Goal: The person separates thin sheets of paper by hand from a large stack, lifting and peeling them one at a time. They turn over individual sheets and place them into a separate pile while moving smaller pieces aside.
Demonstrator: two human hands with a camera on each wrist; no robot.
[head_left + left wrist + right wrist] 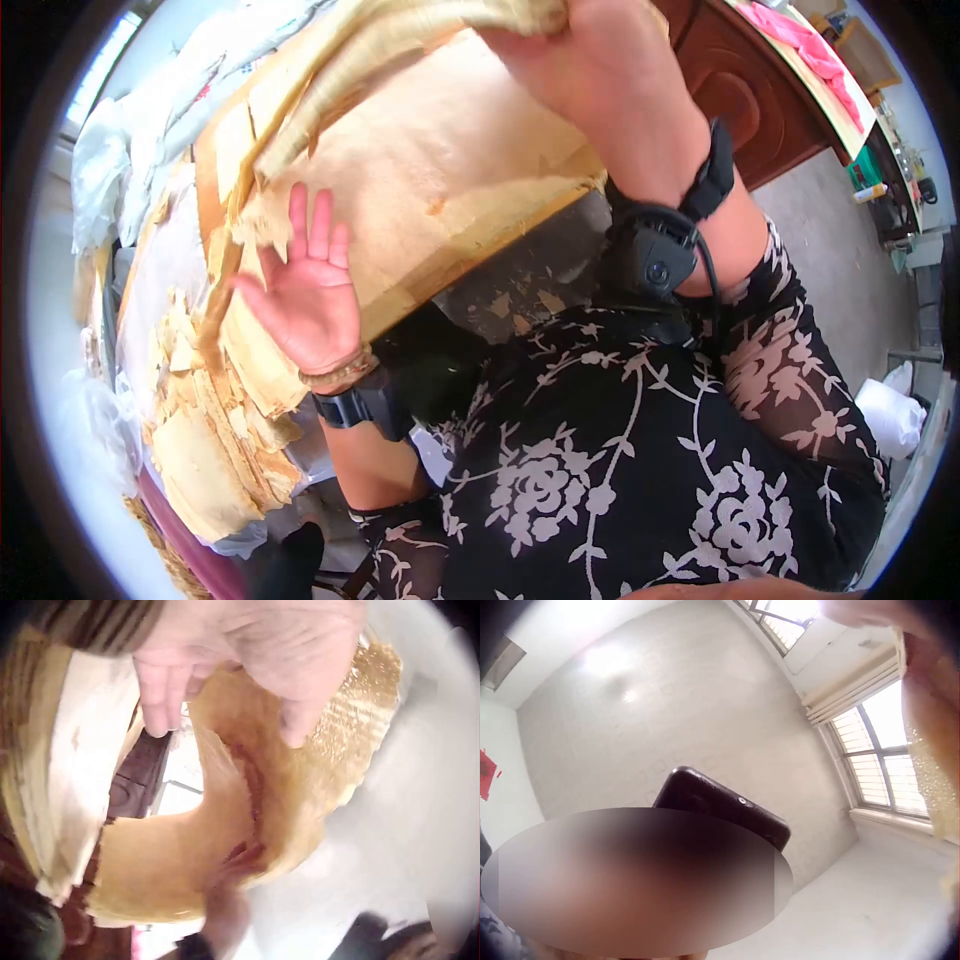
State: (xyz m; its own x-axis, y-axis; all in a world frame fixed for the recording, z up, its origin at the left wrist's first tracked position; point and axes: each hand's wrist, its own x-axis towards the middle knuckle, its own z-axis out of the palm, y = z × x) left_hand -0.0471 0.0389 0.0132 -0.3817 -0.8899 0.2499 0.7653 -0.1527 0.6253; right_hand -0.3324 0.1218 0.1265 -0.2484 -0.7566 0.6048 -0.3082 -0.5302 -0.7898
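Note:
My right hand (610, 70) is raised at the top of the head view, gripping one end of a long, folded yellowish sheet (400, 45) that looks like dried tofu skin. The sheet arches leftward, blurred, above a wide stack of similar sheets (430, 160). My left hand (312, 305) is palm up near the stack's left side, fingers straight, below the sheet's hanging end. In the left wrist view the left hand (262, 645) overlaps the curved sheet (154, 859), its fingers extended, while the right hand (227, 915) holds the lower end. The right wrist view catches only the sheet's bubbly edge (930, 772).
Broken pieces (215, 430) are heaped at the left front. Pale plastic bags (105, 180) lie along the far left. Beyond the right arm are a dark red wooden cabinet (745, 95) with pink cloth (810, 50) above, and a white bag (890, 415) on the floor.

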